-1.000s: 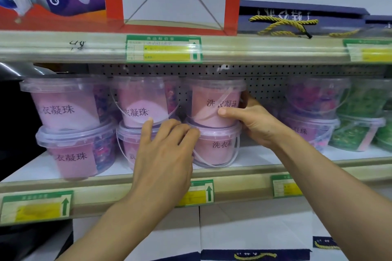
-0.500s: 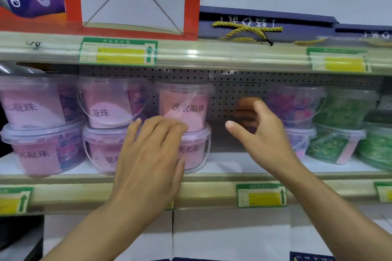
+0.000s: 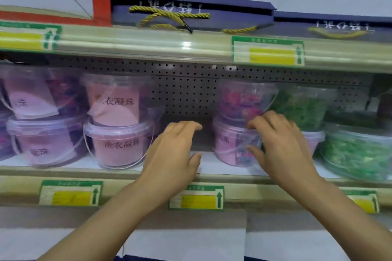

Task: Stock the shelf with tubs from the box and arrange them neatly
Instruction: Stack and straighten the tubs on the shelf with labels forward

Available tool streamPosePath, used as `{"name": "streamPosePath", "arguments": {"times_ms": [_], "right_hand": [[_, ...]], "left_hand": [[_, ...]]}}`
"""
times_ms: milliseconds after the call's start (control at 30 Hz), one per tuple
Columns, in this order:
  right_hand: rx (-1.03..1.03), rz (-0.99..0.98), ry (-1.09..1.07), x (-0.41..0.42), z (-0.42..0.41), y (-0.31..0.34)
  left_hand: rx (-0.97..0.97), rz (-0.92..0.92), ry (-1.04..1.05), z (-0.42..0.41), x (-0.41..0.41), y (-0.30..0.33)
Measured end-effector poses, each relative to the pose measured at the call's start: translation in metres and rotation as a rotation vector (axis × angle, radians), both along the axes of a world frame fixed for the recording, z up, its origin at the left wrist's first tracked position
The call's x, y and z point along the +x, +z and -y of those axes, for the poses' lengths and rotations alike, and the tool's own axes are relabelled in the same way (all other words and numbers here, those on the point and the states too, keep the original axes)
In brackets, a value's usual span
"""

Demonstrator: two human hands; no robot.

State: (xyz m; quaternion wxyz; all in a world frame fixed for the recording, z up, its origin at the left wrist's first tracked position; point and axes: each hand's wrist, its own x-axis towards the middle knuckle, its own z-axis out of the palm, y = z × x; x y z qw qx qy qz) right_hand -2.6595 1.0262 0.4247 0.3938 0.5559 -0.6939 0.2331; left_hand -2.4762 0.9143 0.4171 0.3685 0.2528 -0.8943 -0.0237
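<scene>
Tubs: the pink stack (image 3: 118, 121) now stands untouched; both hands have shifted right toward the purple lower tub (image 3: 231, 144) on the shelf (image 3: 212, 167). The right hand (image 3: 282, 144) curls onto it, grip apparently closing; the left hand (image 3: 174, 150) hovers spread over the open gap between stacks.

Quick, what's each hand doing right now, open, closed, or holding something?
Left hand: open, fingers loosely bent, holding nothing, in the gap between tub stacks.
Right hand: fingers curled round the lower purple tub.
</scene>
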Motion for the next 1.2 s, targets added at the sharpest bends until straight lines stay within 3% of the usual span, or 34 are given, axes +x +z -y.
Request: {"name": "streamPosePath", "arguments": {"times_ms": [367,600,700,900,1067,1200], "right_hand": [[0.034,0.095,0.072,-0.016,-0.029,0.005],[-0.005,0.030,0.064,0.002,-0.021,-0.001],[-0.051,0.013,0.039,0.001,-0.018,-0.004],[-0.111,0.069,0.033,0.004,-0.012,-0.012],[-0.132,0.104,0.034,0.006,-0.011,-0.014],[-0.158,0.144,0.052,0.008,-0.009,-0.014]], "left_hand": [[0.200,0.124,0.124,0.050,-0.057,0.032],[0.212,0.047,-0.103,0.091,-0.111,0.032],[0.169,0.070,-0.105,0.101,-0.131,0.023],[0.140,-0.071,-0.069,0.103,-0.133,0.022],[-0.101,0.046,0.027,0.086,-0.108,0.033],[-0.142,0.153,0.118,0.079,-0.090,0.041]]}}
